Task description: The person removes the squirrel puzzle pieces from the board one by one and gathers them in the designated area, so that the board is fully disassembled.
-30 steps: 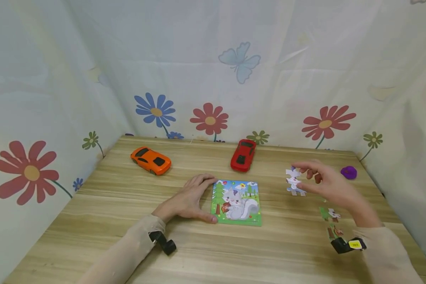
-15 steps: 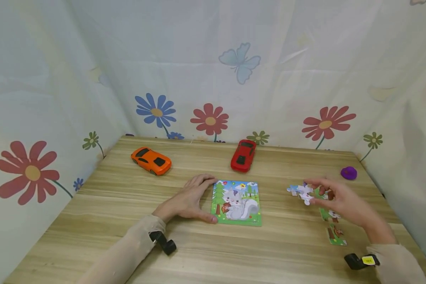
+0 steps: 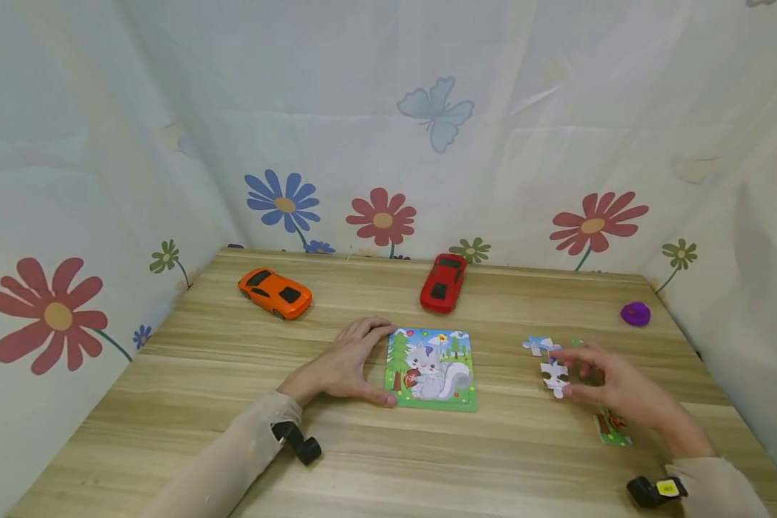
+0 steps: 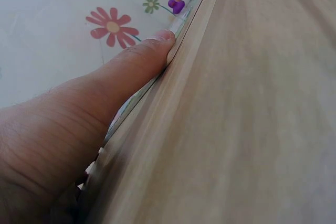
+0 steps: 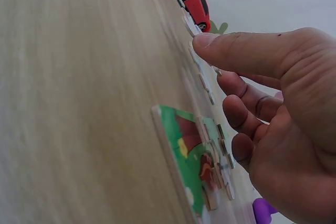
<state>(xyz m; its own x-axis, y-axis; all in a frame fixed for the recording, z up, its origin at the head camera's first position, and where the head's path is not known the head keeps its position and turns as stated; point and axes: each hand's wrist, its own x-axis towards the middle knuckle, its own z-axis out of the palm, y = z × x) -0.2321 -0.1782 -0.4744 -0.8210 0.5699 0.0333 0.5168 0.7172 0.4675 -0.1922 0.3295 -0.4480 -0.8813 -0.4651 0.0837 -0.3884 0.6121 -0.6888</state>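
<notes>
My left hand (image 3: 339, 367) lies along the left edge of a square squirrel picture board (image 3: 456, 360), its thumb at the lower left corner and its fingers at the upper left. In the left wrist view the thumb (image 4: 142, 59) stretches along the board's edge. My right hand (image 3: 621, 385) pinches a pale squirrel-face puzzle piece (image 3: 554, 374) between thumb and fingers, right of the board. Just behind it lies a light blue puzzle piece (image 3: 536, 344). Under and beside the right hand are green-and-brown puzzle pieces (image 3: 614, 427), partly hidden; the right wrist view shows a green one (image 5: 184, 148) closer.
An orange toy car (image 3: 275, 293) stands at the back left of the wooden table (image 3: 362, 460). Behind the board is a red toy car (image 3: 443, 283). A small purple object (image 3: 636, 314) sits near the right edge. Flowered cloth surrounds the table's back and sides.
My right hand has come nearer and to the right, carrying the squirrel-face piece away from behind the light blue one, turning it on the way. The left hand has stayed put.
</notes>
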